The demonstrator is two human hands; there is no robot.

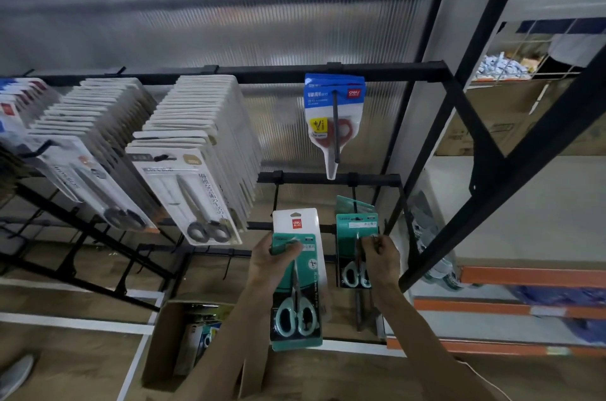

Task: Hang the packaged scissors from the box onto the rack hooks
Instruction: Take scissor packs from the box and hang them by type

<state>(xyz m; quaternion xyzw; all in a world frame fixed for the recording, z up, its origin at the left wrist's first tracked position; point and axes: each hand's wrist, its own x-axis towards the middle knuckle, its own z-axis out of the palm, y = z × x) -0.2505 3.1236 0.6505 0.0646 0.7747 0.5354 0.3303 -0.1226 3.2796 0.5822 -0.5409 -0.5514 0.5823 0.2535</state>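
Two crossbars of the black rack (269,72) span your view, one high and a shorter one (328,178) lower right. Dense rows of white packaged scissors (196,145) fill the hooks on the left. The cardboard box (164,335) sits open on the floor below, more packs inside it. A blue packaged scissors (331,105) with red handles hangs alone from the upper bar. Your left hand (272,264) grips a teal packaged scissors (296,295) near its top, a white card behind it, held upright off any hook. Your right hand (382,259) pinches the top of another teal pack (355,253), which sits on the lower bar's right hook (354,200), the rod running down its front.
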